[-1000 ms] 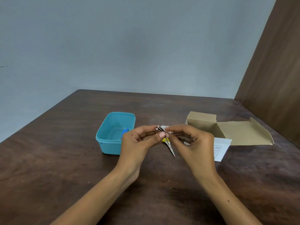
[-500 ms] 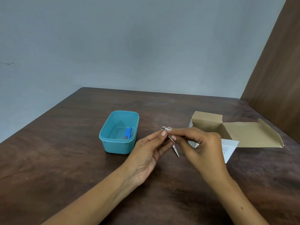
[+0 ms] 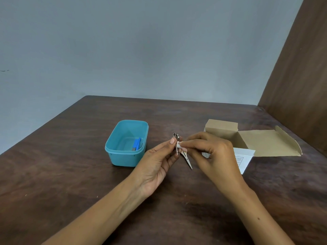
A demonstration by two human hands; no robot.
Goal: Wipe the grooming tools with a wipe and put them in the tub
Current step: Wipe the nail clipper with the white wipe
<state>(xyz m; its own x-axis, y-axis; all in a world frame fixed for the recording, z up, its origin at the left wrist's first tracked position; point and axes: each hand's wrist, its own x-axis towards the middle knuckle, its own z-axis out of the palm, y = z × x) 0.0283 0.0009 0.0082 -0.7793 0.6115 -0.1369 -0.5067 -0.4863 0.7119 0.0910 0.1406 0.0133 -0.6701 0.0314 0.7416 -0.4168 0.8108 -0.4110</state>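
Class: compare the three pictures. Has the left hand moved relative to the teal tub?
Yes. The left hand overlapped the teal tub at first; now it is clear of it, to its right, holding the metal nail clipper.

dark wooden table (image 3: 70,174), teal tub (image 3: 113,156), open cardboard box (image 3: 265,144)

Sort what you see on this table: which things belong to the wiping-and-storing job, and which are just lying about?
Part of the job:
- nail clipper, held in the left hand
- small white wipe, pinched by the right hand
- scissors on the table
- teal tub, blue-handled tool inside

Lying about:
- open cardboard box
- printed white paper
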